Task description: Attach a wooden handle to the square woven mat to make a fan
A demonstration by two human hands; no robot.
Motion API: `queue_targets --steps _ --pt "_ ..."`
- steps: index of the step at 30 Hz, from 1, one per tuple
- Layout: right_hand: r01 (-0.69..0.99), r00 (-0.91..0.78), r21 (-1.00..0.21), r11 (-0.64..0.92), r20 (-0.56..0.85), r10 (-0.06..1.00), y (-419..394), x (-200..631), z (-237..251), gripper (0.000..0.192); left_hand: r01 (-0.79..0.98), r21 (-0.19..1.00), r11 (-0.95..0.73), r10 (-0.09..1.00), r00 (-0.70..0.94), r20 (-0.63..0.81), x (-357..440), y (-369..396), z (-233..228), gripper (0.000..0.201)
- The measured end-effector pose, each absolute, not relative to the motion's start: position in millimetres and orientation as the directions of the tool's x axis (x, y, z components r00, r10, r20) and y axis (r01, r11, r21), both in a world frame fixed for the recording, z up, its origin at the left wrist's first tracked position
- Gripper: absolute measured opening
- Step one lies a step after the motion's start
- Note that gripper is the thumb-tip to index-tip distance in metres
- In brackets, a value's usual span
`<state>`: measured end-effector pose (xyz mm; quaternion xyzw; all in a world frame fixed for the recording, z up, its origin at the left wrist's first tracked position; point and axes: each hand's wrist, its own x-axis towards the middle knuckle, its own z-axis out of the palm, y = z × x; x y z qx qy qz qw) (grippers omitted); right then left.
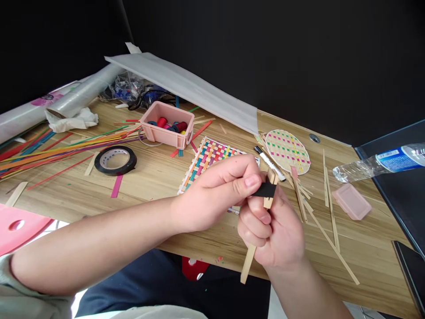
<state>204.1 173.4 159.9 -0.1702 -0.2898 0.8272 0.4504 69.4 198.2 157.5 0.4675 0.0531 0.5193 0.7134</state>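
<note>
My right hand point(279, 235) is closed around flat bamboo strips point(248, 265), whose lower end sticks out below the fist and whose split tips show above it. A short piece of black tape point(267, 190) lies across the strips near their upper end. Thumb and forefinger of my left hand point(215, 188) pinch that tape from the left side. Behind the hands, a woven multicoloured mat point(206, 164) lies partly hidden on the table. To its right rest a white marker point(270, 163) and a round woven fan point(288, 151) with a bamboo handle.
A roll of black tape point(129, 166) lies at left, near a pink box point(166, 133) of thread spools. Coloured strips point(66, 151) spread across the left side. At right are loose bamboo strips point(332, 248), a pink lid point(352, 201), a plastic bottle point(395, 160) and a dark phone-like slab point(411, 270).
</note>
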Motion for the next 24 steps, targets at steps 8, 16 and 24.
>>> queue_targets --steps 8,16,24 --pt "-0.637 -0.620 -0.588 -0.498 0.006 0.785 176.5 204.7 159.2 0.040 -0.706 0.707 0.025 0.807 0.432 0.402 71.2 196.7 160.5 0.027" --pt "-0.617 -0.623 -0.599 -0.510 -0.024 0.782 176.9 204.4 160.2 0.043 -0.674 0.738 -0.010 0.831 0.405 0.381 72.4 196.7 158.9 0.027" --pt "-0.574 -0.589 -0.575 -0.582 -0.204 0.782 193.4 202.9 152.6 0.026 -0.239 0.823 -0.515 0.833 0.087 0.546 70.1 214.9 145.9 0.023"
